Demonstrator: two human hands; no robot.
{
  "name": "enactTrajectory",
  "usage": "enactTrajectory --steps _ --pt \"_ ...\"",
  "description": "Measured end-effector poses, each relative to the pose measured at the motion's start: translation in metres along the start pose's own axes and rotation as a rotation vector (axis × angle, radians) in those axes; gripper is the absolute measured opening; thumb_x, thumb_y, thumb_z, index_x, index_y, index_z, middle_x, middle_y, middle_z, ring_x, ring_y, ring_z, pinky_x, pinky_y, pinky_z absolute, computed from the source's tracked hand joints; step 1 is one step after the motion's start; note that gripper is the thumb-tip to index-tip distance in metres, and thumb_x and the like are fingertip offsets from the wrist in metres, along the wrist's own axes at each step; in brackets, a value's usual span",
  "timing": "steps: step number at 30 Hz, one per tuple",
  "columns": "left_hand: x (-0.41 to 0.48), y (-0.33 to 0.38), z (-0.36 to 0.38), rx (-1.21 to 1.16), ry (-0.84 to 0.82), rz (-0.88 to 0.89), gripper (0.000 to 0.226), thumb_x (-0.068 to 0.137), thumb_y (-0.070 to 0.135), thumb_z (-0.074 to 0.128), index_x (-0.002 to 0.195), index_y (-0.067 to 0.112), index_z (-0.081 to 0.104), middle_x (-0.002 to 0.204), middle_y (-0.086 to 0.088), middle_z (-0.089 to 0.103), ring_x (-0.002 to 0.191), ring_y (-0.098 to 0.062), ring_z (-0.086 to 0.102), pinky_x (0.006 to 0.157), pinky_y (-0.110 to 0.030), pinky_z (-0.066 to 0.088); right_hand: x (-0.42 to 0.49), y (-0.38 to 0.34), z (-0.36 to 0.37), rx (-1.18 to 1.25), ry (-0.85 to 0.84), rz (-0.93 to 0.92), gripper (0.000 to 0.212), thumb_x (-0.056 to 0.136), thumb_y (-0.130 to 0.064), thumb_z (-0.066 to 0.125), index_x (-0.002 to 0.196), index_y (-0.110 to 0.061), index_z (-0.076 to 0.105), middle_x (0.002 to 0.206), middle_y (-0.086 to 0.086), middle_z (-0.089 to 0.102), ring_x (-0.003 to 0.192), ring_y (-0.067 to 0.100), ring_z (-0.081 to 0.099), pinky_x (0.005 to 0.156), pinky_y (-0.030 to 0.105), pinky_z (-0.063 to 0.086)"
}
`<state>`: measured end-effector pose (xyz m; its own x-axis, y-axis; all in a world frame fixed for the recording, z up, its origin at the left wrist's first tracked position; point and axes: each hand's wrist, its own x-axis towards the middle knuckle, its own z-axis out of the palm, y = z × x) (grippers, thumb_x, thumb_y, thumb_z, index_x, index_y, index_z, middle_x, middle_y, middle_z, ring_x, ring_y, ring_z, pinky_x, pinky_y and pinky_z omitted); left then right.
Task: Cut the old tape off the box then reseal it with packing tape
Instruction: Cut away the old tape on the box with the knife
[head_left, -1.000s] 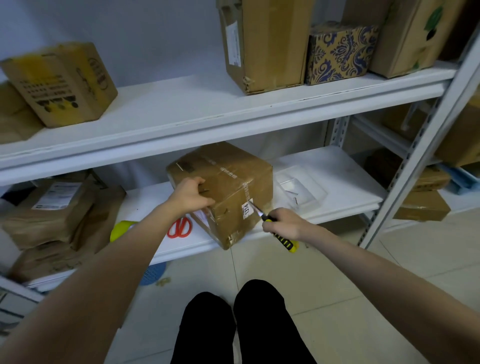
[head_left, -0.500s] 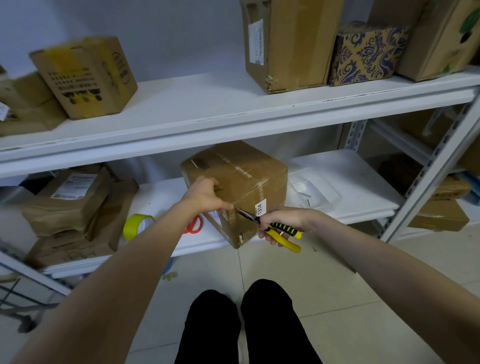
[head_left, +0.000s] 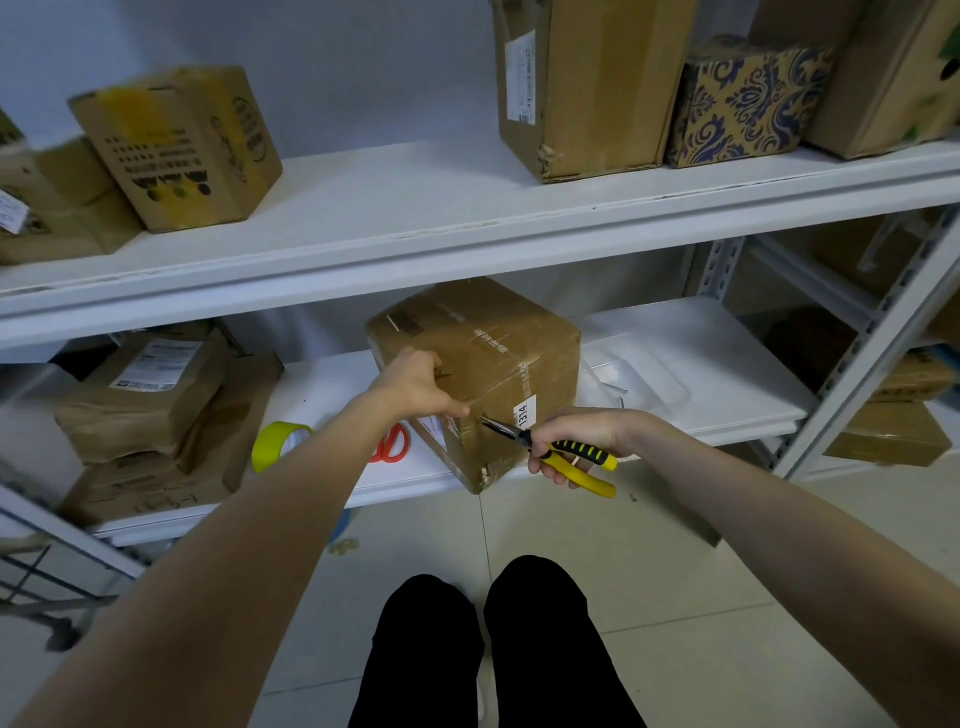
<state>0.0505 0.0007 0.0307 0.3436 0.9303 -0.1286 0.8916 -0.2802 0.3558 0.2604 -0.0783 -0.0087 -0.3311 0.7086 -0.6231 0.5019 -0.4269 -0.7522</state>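
Bracing the cardboard box (head_left: 483, 364) on the lower shelf (head_left: 717, 353) with left hand (head_left: 415, 387) curled over its top edge, aiming needle-nose pliers (head_left: 550, 449) gripped in right hand (head_left: 576, 434) at its taped corner, with yellow tape roll (head_left: 278, 441) ready at nine o'clock.

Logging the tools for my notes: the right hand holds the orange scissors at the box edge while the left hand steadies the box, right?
Not quite. The right hand holds yellow-handled pliers, as the head view shows; the orange scissors lie on the shelf. The left hand does steady the box.
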Motion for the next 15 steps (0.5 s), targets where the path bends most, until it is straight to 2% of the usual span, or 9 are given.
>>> enactTrajectory --steps 3,8,12,15 --pt "0.0 0.0 0.0 0.001 -0.007 -0.004 0.062 0.074 0.038 0.079 0.124 0.012 0.053 0.122 -0.006 0.056 0.103 -0.02 0.056 0.076 -0.025 0.046 -0.005 -0.001 -0.006 -0.026 -0.023 0.021 0.023 0.081 -0.023 0.05 0.086 -0.005 0.065 0.072 0.006 0.061 0.063 0.017 0.06 0.061 0.028 0.053" --pt "0.002 0.003 0.001 0.006 -0.01 -0.01 0.058 0.074 0.036 0.078 0.122 0.013 0.053 0.118 -0.005 0.056 0.093 -0.015 0.053 0.073 -0.024 0.045 -0.005 -0.008 -0.011 -0.037 -0.014 0.024 0.025 0.092 -0.018 0.044 0.087 -0.005 0.064 0.074 0.005 0.061 0.064 0.016 0.059 0.063 0.028 0.052" --pt "0.003 0.0 0.003 0.025 -0.02 -0.015 0.054 0.074 0.037 0.079 0.117 0.015 0.054 0.115 -0.004 0.059 0.091 -0.014 0.054 0.071 -0.024 0.045 0.003 -0.008 -0.009 -0.044 -0.019 0.023 0.02 0.09 -0.018 0.051 0.087 -0.005 0.066 0.074 0.005 0.063 0.064 0.016 0.06 0.064 0.029 0.053" --pt "0.007 -0.001 0.005 0.058 -0.004 -0.014 0.053 0.072 0.043 0.078 0.112 0.017 0.056 0.111 -0.002 0.061 0.093 -0.015 0.058 0.076 -0.027 0.052 0.006 -0.004 -0.01 -0.038 -0.014 0.003 0.017 0.088 -0.018 0.056 0.084 -0.006 0.067 0.071 0.004 0.064 0.063 0.016 0.06 0.064 0.029 0.053"
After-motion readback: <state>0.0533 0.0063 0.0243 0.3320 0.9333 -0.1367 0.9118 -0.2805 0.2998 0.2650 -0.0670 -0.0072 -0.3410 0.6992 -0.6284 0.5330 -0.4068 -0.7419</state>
